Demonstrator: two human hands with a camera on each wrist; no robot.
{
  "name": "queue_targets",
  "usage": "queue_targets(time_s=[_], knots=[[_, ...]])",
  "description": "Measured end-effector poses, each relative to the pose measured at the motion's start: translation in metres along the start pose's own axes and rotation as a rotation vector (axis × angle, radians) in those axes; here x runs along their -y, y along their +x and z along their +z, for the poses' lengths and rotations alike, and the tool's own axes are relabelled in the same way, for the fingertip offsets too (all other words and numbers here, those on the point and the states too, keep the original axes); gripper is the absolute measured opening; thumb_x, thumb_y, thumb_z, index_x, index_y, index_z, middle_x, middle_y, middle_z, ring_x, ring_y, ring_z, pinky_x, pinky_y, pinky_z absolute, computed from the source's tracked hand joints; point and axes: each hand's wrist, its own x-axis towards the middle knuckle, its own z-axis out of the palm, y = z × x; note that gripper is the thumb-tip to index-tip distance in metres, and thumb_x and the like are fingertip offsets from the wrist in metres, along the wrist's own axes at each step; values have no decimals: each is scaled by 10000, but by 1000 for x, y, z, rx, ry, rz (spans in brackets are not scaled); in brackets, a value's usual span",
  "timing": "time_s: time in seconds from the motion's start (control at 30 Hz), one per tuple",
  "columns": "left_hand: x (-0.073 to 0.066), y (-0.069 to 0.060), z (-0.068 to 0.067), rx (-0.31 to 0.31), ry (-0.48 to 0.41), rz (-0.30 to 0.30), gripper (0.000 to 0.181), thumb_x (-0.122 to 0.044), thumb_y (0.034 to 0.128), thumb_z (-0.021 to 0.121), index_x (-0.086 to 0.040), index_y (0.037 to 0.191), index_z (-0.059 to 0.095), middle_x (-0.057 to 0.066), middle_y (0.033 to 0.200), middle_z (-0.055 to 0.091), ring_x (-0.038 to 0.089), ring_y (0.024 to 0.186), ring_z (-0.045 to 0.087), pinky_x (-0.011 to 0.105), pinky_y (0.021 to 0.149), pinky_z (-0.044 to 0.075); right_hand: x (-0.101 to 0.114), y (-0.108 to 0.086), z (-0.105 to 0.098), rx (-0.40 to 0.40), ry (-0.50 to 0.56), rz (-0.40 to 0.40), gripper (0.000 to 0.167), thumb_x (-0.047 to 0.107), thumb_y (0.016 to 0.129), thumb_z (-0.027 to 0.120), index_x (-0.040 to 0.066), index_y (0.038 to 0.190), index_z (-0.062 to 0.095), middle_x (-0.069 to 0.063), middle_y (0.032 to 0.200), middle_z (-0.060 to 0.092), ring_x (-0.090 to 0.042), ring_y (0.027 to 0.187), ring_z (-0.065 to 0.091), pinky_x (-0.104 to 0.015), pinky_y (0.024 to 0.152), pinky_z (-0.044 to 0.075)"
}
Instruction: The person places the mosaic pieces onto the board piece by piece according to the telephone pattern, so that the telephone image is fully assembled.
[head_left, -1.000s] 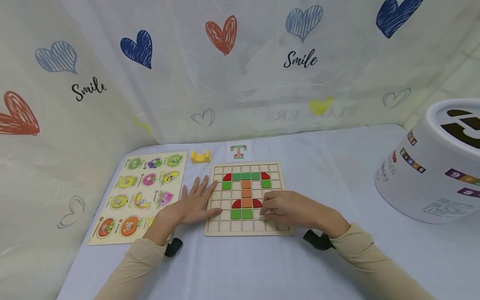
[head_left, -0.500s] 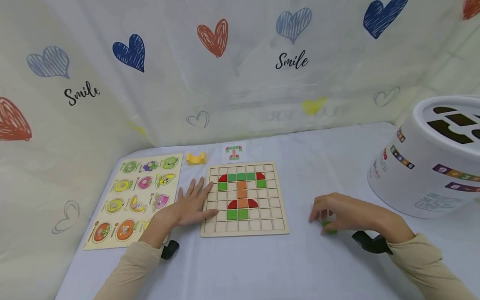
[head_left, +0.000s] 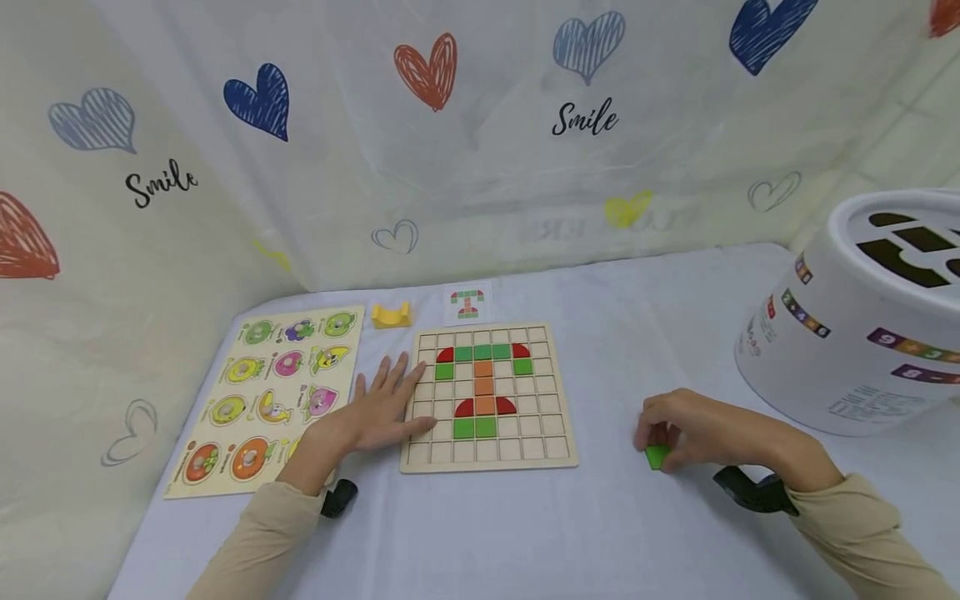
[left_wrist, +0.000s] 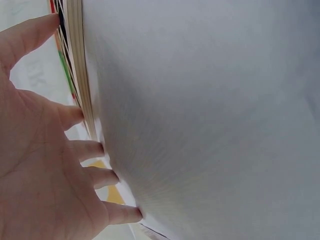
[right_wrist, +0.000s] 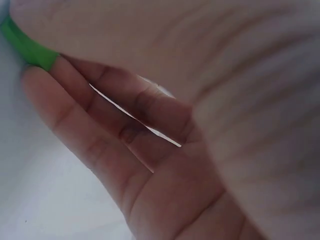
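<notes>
With its fingers spread, my left hand (head_left: 372,419) rests at the left edge of a wooden grid board (head_left: 551,454). Green, red and orange tiles fill some of the board's cells in a T-like pattern. Off to the right, over the white cloth, my right hand (head_left: 705,429) pinches a green square tile (head_left: 657,457) between thumb and fingers. The right wrist view shows part of that green tile (right_wrist: 32,47) at the fingertips. In the left wrist view the left hand (left_wrist: 45,155) touches the board's side edge.
A fruit-picture board (head_left: 225,442) lies to the left, partly under the left forearm. Behind the grid board are a yellow curved block (head_left: 392,316) and a small pattern card (head_left: 467,305). A large white tub (head_left: 847,333) with a slotted top stands at the right.
My right hand has left the lower right of the grid board and moved right to the cloth, where it has taken hold of the green tile. My left hand stays on the board's edge.
</notes>
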Motion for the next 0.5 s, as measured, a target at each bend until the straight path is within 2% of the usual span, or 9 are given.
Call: queue_targets(time_s=[0.17,0.27,0.5], knots=[[1,1,1,3,3,-1,933,-604,1019,504,-94,1690,102,211,1742,-35,451,1588,-88,748,1190,-53,3,6,1,-3,35,-26,288,-3,763,897,161,899,704,113,871,624,-42,786,591,-261,701,562],[1,1,1,5,4,-5,936,-604,1017,504,-94,1690,99,209,1742,-39,451,1587,-90,746,1192,-55,8,13,0,-6,11,-54,267,8,782,889,175,868,700,133,847,610,-27,768,569,-249,677,544],[0,1,0,1,-9,-7,944,-608,1008,514,-94,1690,110,209,1743,-30,452,1588,-87,748,1190,-58,29,39,-2,-28,-34,-157,200,11,829,862,164,908,762,141,880,675,-6,777,612,-245,709,568]])
